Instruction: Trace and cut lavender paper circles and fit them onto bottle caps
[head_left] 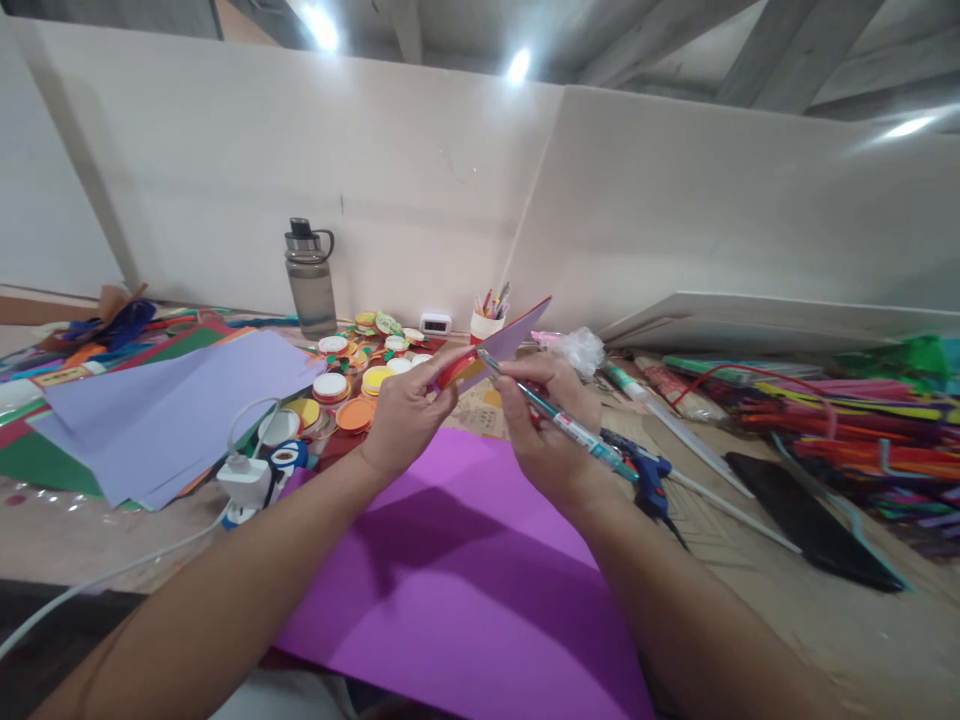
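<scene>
White panels (360, 170) stand beyond both hands, behind a cluttered table (892, 640). Left hand (409, 415): thumb and fingers pinch a card (517, 338), lilac and tilted, together with a red disc (456, 369), both raised between the hands. Right hand (551, 415): fingers close around a pen (577, 432) in a writing grip, its tip at the disc's edge; whether tip and disc touch cannot be told. Directly below the grip lies a purple sheet (480, 590). Just left of the left hand are scattered lids (330, 386), white, yellow and orange; farther left, lilac sheets (180, 410) and, nearer the wearer, a charger (246, 482). Beyond the grip are a bottle (311, 290) to the left, a clock (435, 323) and a cup (486, 325) of pencils. Just right of the right hand lies a glue gun (652, 475); farther right, a black slab (810, 520) and colored pipe cleaners (862, 430).
</scene>
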